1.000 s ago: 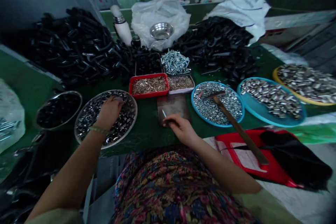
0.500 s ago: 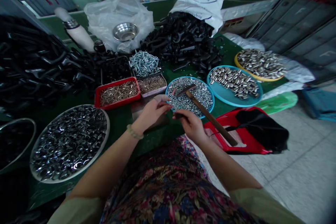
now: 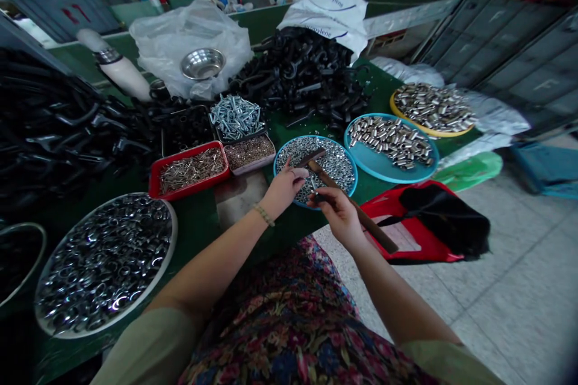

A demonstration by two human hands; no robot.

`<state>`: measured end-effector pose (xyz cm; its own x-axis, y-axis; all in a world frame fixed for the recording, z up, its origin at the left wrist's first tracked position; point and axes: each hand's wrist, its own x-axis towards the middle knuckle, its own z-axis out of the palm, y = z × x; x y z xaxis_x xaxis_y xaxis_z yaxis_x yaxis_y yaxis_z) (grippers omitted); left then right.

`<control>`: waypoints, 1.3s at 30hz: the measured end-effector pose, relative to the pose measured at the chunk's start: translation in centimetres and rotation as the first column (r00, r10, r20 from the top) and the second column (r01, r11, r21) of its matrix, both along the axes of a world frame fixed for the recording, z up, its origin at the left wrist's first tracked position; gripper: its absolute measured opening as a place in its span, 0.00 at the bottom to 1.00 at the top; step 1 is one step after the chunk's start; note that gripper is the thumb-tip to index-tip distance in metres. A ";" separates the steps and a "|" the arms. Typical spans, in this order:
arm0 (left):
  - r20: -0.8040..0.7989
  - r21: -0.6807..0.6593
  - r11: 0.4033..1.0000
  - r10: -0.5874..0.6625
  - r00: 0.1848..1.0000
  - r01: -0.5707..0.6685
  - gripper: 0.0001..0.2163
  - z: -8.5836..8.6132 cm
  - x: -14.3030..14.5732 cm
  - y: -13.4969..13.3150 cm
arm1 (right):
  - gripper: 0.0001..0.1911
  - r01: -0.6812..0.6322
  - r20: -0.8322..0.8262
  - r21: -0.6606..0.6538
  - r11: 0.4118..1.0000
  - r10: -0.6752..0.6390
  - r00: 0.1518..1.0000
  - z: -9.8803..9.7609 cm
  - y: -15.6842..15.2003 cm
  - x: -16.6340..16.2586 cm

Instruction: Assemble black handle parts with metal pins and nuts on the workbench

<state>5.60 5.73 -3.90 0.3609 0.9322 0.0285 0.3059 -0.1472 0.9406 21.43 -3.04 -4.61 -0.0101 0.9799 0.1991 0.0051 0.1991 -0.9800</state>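
My left hand (image 3: pixel 285 187) reaches over the blue round tray (image 3: pixel 277 175) of small shiny metal pieces that look like nuts, its index finger stretched out and thumb apart. No held thing shows in it. A hammer (image 3: pixel 347 197) with a wooden handle lies across the tray, its head just beyond my left fingers. Close by on the right, my right hand (image 3: pixel 338 213) is closed in a pinch on a small dark part (image 3: pixel 318 197). A thin silvery pin or screw (image 3: pixel 313 183) stands up from that part. My right fingers hide most of it.
A red tray (image 3: pixel 152 183) of metal pins, a box of screws (image 3: pixel 237 117) and a tray of tiny parts (image 3: pixel 250 153) stand ahead-left. A tray of rings (image 3: pixel 108 264) lies left. Metal sleeves fill blue (image 3: pixel 368 159) and yellow trays (image 3: pixel 451 132). Black parts (image 3: pixel 311 72) are heaped behind.
My left hand has moved away from the small dark part, forward over the nut tray, with its index finger extended. My right hand keeps the part, and its upright pin now shows. The view has shifted slightly.
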 end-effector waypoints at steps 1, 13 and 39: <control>0.118 -0.095 0.995 0.037 0.992 -0.026 0.07 0.2 -0.4 -0.3 | 0.10 -0.035 0.010 -0.005 0.999 0.035 0.999 0.2 0.1 -0.2; 0.617 -0.548 0.835 0.441 0.651 -0.047 0.10 3.6 -5.8 -5.3 | 0.11 -0.243 0.126 0.040 0.969 0.236 0.964 1.7 0.5 -4.8; 0.124 0.359 0.902 0.210 0.970 -0.241 0.09 6.9 -14.4 -7.7 | 0.14 -0.607 -0.669 -0.260 0.751 0.314 0.674 4.4 1.7 -11.5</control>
<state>-8.79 -1.95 3.04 0.1242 0.9056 0.4056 0.2982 -0.4239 0.8552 9.95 -1.39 -0.26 -0.5181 0.8484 -0.1090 -0.5302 -0.4185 -0.7374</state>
